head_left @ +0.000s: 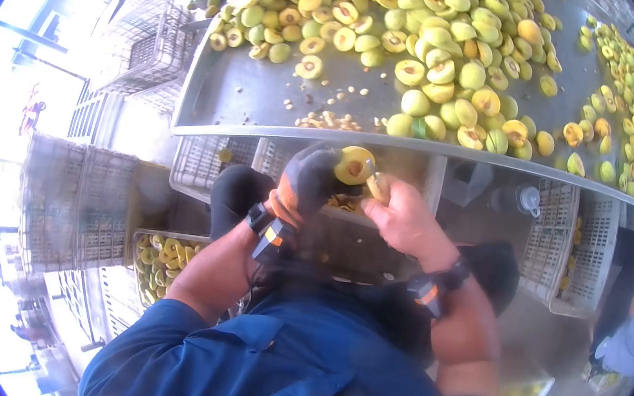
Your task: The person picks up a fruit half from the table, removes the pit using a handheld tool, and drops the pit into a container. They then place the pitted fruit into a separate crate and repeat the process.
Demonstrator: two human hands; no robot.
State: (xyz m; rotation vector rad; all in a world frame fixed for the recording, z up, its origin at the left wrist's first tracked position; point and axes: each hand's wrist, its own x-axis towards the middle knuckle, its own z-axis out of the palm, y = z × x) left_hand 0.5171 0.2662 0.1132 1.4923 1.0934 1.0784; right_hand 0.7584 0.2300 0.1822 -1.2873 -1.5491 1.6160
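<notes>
My left hand, in a dark glove with orange parts, holds a halved yellow-green fruit just below the table's front edge. The cut face is turned up and shows a brown hollow or stone at its middle; which one I cannot tell. My right hand is bare and closed around the pale handle of a small tool. The tool's metal tip touches or nearly touches the fruit's right side. Small pale kernels lie on the metal table beyond my hands.
Many whole and halved fruits are heaped on the table. Stacked plastic crates stand at the left, near a crate of cut fruit. More crates and a lidded container are at the right, beside another person.
</notes>
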